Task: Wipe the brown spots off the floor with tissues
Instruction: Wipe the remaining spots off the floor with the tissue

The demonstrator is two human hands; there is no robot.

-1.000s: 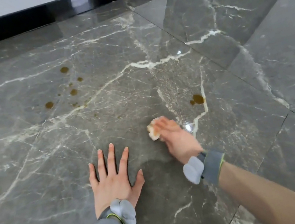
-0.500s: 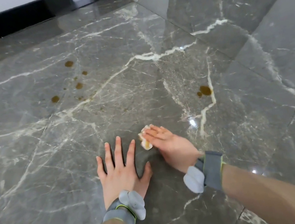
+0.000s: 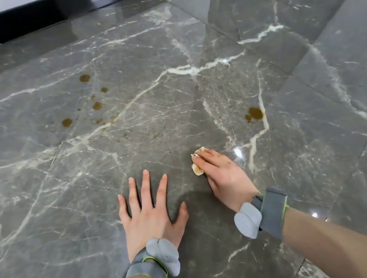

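My right hand (image 3: 226, 176) presses a crumpled, brown-stained tissue (image 3: 198, 170) flat against the grey marble floor (image 3: 174, 121), fingers laid over it. Just left of it, my left hand (image 3: 150, 213) rests palm-down on the floor with fingers spread, holding nothing. A large brown spot (image 3: 255, 113) with a small drop beside it lies beyond and right of the tissue. A cluster of several brown spots (image 3: 97, 106) sits further away at the left, including one at the top (image 3: 84, 78) and one at the lower left (image 3: 66, 122).
A black baseboard (image 3: 12, 24) under a white wall runs along the far edge. Tile joints cross the floor at the right (image 3: 287, 68). Both wrists wear grey bands (image 3: 272, 212).
My right hand slid the tissue left toward my left hand, then back to the right and slightly away. My left hand stayed flat on the floor.
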